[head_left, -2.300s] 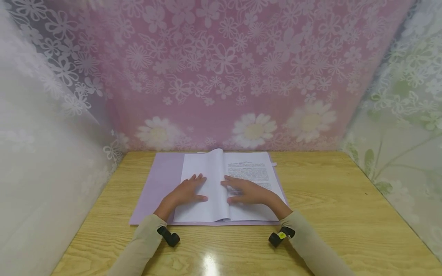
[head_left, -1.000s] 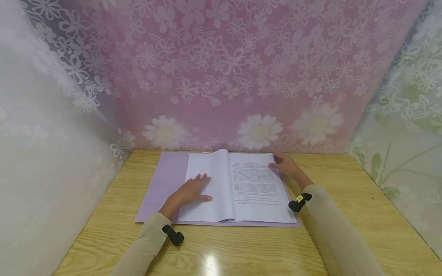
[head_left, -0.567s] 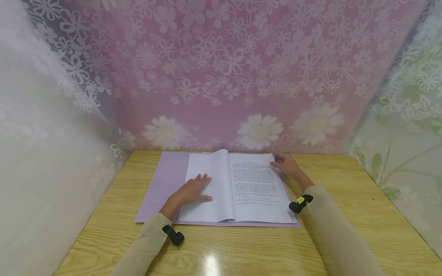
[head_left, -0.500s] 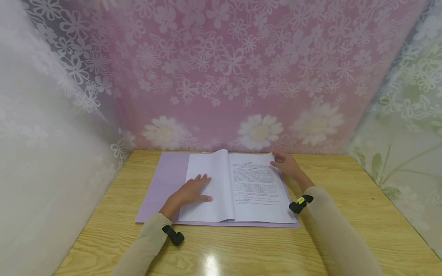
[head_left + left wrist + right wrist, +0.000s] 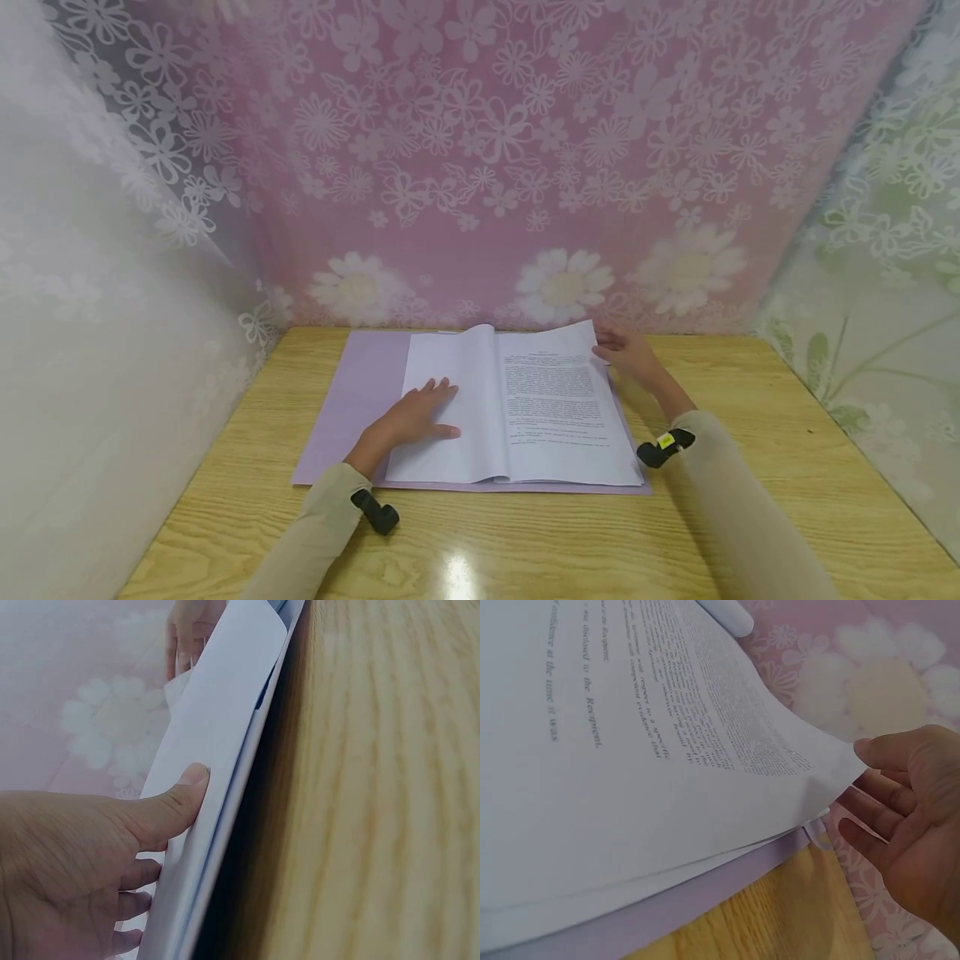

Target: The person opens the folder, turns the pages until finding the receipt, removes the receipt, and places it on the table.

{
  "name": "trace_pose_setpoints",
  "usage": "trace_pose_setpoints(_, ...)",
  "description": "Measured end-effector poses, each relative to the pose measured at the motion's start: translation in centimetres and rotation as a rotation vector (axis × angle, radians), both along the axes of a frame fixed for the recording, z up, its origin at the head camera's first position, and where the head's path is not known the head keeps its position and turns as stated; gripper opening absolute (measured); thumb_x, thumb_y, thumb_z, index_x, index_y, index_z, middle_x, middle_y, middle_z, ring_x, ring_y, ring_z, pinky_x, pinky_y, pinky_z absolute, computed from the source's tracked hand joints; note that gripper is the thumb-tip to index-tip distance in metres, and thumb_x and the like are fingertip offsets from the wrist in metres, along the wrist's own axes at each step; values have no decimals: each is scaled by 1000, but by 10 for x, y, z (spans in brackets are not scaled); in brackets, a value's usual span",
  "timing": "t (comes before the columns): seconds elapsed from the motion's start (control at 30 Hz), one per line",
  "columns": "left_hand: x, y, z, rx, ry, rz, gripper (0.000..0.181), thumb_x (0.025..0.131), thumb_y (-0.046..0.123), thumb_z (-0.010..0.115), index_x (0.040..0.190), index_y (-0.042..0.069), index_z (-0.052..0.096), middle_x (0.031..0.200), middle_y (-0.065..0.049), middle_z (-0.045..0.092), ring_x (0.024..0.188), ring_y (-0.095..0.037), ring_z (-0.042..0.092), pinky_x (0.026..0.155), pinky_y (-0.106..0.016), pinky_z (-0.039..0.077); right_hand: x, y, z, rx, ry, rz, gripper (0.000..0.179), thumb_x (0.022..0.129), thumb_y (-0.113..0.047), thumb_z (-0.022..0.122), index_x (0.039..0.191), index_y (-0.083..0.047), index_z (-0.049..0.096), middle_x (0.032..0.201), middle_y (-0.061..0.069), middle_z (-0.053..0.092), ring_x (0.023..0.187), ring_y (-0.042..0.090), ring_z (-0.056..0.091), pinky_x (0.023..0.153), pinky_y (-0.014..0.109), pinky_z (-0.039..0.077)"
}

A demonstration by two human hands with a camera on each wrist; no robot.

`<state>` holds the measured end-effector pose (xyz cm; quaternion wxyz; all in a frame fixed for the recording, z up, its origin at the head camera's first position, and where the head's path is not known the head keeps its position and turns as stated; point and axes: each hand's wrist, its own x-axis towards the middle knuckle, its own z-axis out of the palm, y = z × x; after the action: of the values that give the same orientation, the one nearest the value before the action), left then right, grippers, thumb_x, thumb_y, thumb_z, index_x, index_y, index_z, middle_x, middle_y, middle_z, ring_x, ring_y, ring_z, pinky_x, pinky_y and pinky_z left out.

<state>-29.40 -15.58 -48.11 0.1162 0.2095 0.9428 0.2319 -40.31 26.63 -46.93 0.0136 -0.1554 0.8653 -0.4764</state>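
Note:
A lilac folder (image 5: 367, 375) lies open on the table with a stack of white sheets in it. My left hand (image 5: 416, 417) rests with spread fingers on the blank left-hand page (image 5: 431, 462). In the left wrist view its thumb (image 5: 184, 795) lies along the paper. At the far right corner my right hand (image 5: 630, 358) pinches the top printed page (image 5: 555, 400) between thumb and fingers. That corner is raised and bends upward in the right wrist view, where the printed page (image 5: 667, 802) stands apart from the sheets beneath.
The folder lies on a wood-grain table (image 5: 750, 467) near its back edge. Behind rises a pink flowered curtain (image 5: 480, 250), with pale coverings at both sides. A rolled-over fold of paper (image 5: 483, 400) runs down the middle of the stack.
My right hand has gone from the middle of the pages to the far right corner and lifted the top page's corner there. The left hand has stayed on the left page.

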Motion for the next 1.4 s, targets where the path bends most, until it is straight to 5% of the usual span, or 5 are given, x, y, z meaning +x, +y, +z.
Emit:
trace_pose_setpoints(0.37,2,0,4,-3,-10,6,82,95,45,70,160,10,34,169,-15,24,158,-37,16,127,-57,16,22,7,7,-124,-101,197,54,108,-27,53,156,-6,41,150,24,52,122,19,66,95,20,55)
trace_pose_setpoints(0.57,1,-1,3,-4,-8,3,83,95,45,70,160,10,34,169,-15,24,158,-38,16,127,-57,16,36,3,15,-105,-190,245,53,109,-29,49,158,-12,39,154,23,48,126,29,65,98,30,56)
trace_pose_setpoints(0.8,1,-1,3,-3,-14,8,83,94,45,71,160,9,34,169,-15,23,158,-37,16,127,-57,16,47,-8,21,-79,-109,387,56,106,-17,56,159,-21,38,161,15,42,138,11,53,99,29,54)
trace_pose_setpoints(1.07,3,-1,7,6,-14,7,83,94,44,71,159,8,35,168,-16,24,157,-39,17,127,-58,17,55,-31,30,-33,-86,560,69,102,-9,60,163,-21,29,167,11,32,144,44,45,111,45,48)
trace_pose_setpoints(1.4,3,0,7,28,-18,-14,82,95,43,71,159,8,35,168,-16,24,157,-39,17,127,-59,16,67,-52,30,189,-59,595,73,103,-23,62,164,-20,23,172,14,16,150,44,35,115,63,38)
